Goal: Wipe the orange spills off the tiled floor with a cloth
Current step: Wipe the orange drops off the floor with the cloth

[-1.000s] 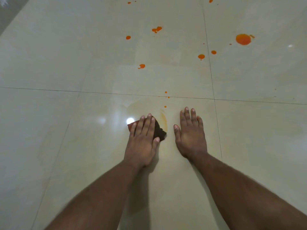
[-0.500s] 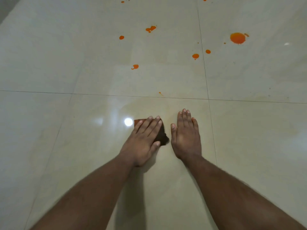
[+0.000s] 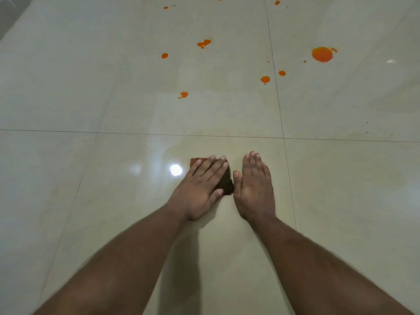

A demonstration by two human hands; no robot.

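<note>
Two hands lie flat on the tiled floor: the left hand presses straight fingers onto the dark cloth to scrub, while the right hand rests just beside it, palm down, likely as a brace; orange spills remain well ahead, beyond the grout line

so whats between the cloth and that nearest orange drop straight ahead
In the head view, only bare glossy tile and one grout line lie between the cloth under the left hand and the nearest orange drop.
</note>
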